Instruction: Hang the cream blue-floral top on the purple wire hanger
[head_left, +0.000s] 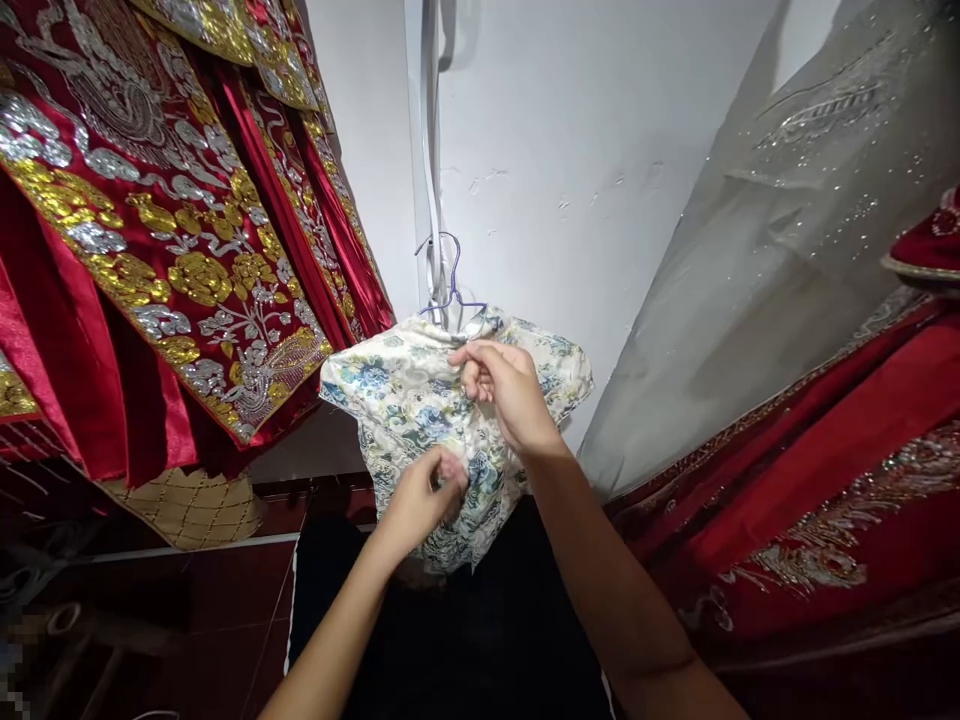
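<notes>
The right hand (pixel 501 388) was closed in a pinch on the front of the floral garment (pixel 397 395), just below its neckline, with thumb and fingers pressed together on the cloth. The left hand (pixel 421 497) gripped the same garment lower down, at about seven o'clock from the right hand, its fingers curled shut on a fold of the blue-and-cream fabric. The garment hung at the middle of the view from a purple wire hanger (pixel 454 285). The hanger's hook stood at twelve o'clock above the hands, beside a white strap (pixel 430 150) running down the white wall (pixel 570 130). From nine to eleven o'clock hung a red robe (pixel 150 220) thick with gold and silver embroidery, its hem just beside the garment's shoulder. At two o'clock a grey sequinned cloth (pixel 787 230) sloped away, and at four o'clock lay red embroidered fabric (pixel 825 480). A black cloth (pixel 465 640) showed at six o'clock, between the forearms.
</notes>
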